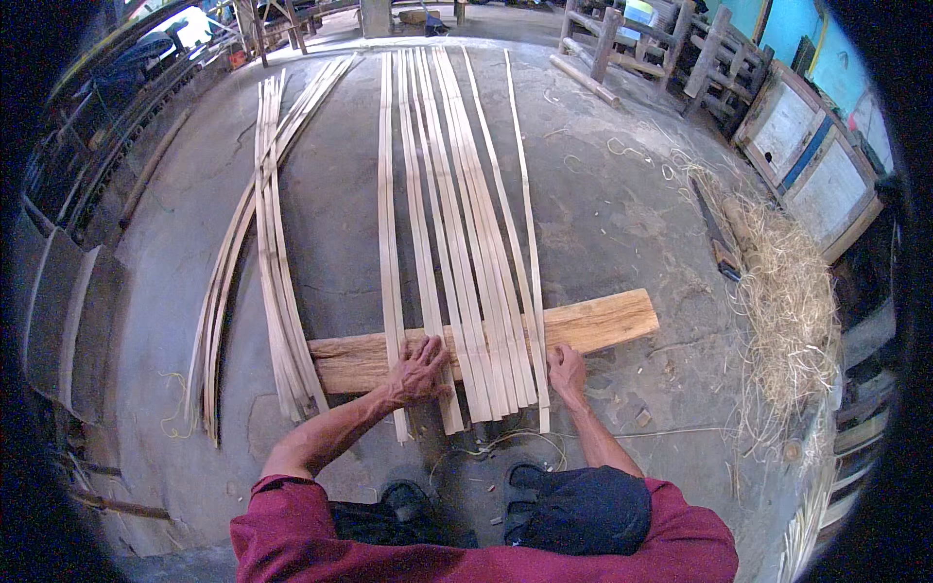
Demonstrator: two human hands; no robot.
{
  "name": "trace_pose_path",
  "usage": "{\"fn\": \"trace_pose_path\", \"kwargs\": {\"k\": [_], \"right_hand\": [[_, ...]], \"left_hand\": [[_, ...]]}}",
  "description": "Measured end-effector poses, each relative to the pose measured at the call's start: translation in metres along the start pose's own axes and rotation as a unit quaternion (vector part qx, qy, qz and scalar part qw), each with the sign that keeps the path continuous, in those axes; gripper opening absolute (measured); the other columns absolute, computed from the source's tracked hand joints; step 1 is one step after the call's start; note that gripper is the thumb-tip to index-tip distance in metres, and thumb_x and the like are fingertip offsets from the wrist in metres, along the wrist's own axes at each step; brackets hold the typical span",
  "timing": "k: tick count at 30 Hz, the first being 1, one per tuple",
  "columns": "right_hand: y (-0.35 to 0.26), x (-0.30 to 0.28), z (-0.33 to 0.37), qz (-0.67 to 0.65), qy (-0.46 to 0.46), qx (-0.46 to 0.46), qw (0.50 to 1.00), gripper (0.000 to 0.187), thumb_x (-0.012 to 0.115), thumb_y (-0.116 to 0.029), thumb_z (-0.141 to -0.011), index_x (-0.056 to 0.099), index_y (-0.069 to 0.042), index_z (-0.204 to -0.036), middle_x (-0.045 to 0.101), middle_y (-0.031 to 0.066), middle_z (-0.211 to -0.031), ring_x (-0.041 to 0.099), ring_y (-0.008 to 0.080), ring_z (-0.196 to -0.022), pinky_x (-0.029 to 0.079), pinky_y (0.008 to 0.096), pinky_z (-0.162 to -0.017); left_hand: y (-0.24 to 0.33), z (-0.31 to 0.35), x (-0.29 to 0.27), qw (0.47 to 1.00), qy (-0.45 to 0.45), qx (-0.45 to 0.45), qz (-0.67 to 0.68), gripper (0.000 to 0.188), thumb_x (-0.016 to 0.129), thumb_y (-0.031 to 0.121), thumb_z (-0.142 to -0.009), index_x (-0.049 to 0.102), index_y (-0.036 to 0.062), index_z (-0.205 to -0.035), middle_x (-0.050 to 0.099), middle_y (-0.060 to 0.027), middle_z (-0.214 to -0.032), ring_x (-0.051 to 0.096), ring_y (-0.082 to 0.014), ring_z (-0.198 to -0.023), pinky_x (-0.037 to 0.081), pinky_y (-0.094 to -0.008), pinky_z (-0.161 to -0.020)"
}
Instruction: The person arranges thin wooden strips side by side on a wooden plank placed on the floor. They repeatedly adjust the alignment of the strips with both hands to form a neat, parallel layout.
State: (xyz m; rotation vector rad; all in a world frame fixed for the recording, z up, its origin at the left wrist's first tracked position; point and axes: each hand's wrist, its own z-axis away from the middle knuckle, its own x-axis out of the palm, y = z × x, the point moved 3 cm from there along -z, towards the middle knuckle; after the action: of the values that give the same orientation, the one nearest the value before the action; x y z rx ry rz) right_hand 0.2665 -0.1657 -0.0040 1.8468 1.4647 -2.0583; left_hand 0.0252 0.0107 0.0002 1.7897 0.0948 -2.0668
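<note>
Two hands press bamboo strips flat against a wooden plank on a concrete floor.

The wooden plank [593,325] lies crosswise on the floor, and a row of long bamboo strips [457,243] runs over it, stretching away from the person. The left hand [420,370] rests palm down on the plank's near edge, fingers spread open and flat, touching the strips at the left of the row; it grips nothing, and its forearm reaches in at a slant from a dark red sleeve [292,515]. The right hand [567,370] sits just beside the plank's near edge at the right of the row, fingers curled against the outermost strip; whether it actually pinches that strip cannot be told. Left of the plank lies a separate bundle of strips [277,291]. Right of the plank, a heap of pale shavings [792,301] lies with a large knife [717,238] beside it.
</note>
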Motion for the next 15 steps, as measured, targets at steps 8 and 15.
{"fn": "trace_pose_path", "kwargs": {"k": [8, 15], "right_hand": [[0.023, 0.013, -0.005, -0.175, -0.120, 0.059, 0.975, 0.024, 0.060, -0.012, -0.072, 0.059, 0.002, -0.091, 0.059, 0.0068, -0.068, 0.053, 0.0109, -0.054, 0.044, 0.0265, -0.050], [0.053, 0.016, 0.000, -0.212, -0.099, 0.187, 0.954, 0.024, 0.053, -0.011, -0.077, 0.054, 0.001, -0.097, 0.052, 0.0022, -0.061, 0.045, 0.0091, -0.048, 0.038, 0.0258, -0.045]], "left_hand": [[0.001, 0.001, -0.004, 1.000, 0.004, 0.007, 0.017, 0.077, 0.049, 0.054, -0.073, 0.026, 0.0084, -0.129, 0.016, -0.0188, -0.136, 0.014, -0.0346, -0.127, 0.008, -0.0570, -0.099], [0.003, 0.002, -0.006, 1.000, 0.024, 0.014, -0.003, 0.077, 0.055, 0.051, -0.070, 0.029, 0.0086, -0.128, 0.018, -0.0183, -0.135, 0.017, -0.0342, -0.126, 0.011, -0.0579, -0.098]]}}
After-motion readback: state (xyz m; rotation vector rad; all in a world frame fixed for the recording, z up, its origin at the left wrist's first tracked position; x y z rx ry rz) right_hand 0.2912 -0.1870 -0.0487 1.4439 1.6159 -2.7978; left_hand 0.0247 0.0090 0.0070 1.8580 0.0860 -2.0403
